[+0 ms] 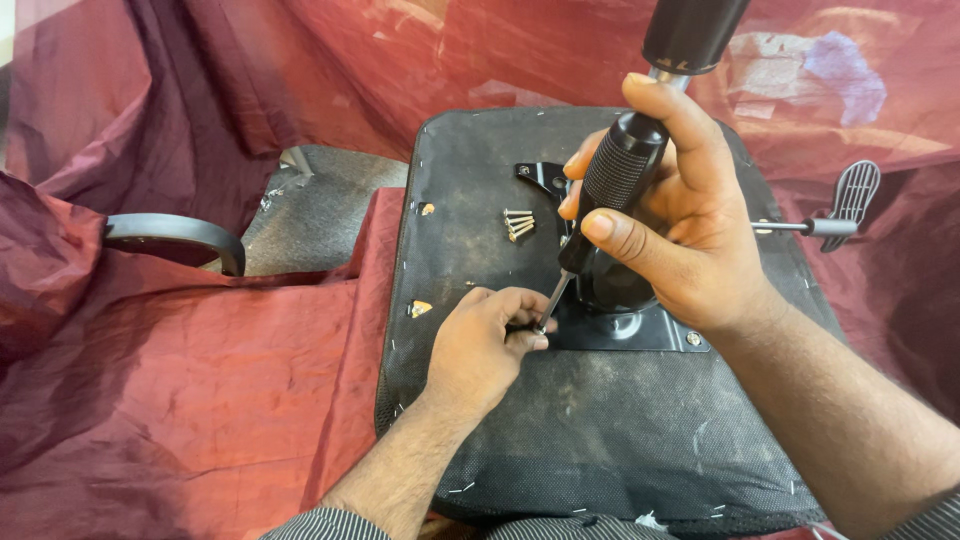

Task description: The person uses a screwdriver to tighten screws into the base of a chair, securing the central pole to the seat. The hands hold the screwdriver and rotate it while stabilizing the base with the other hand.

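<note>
An upturned office chair seat (600,430) lies in front of me, black fabric underside up, with a black metal mounting plate (640,335) at its middle. My right hand (680,230) grips the black ribbed handle of a screwdriver (615,175), its shaft angled down to the plate's near left corner. My left hand (485,345) rests on the seat there, fingertips pinched around the screwdriver tip and what seems to be a screw. Several loose silver screws (518,225) lie on the seat farther back.
Dark red cloth (200,380) covers the surroundings. A grey chair armrest (175,238) sticks out at the left. A lever with a black paddle handle (850,200) projects right from the mechanism. A black gas-lift cylinder (692,32) rises at the top.
</note>
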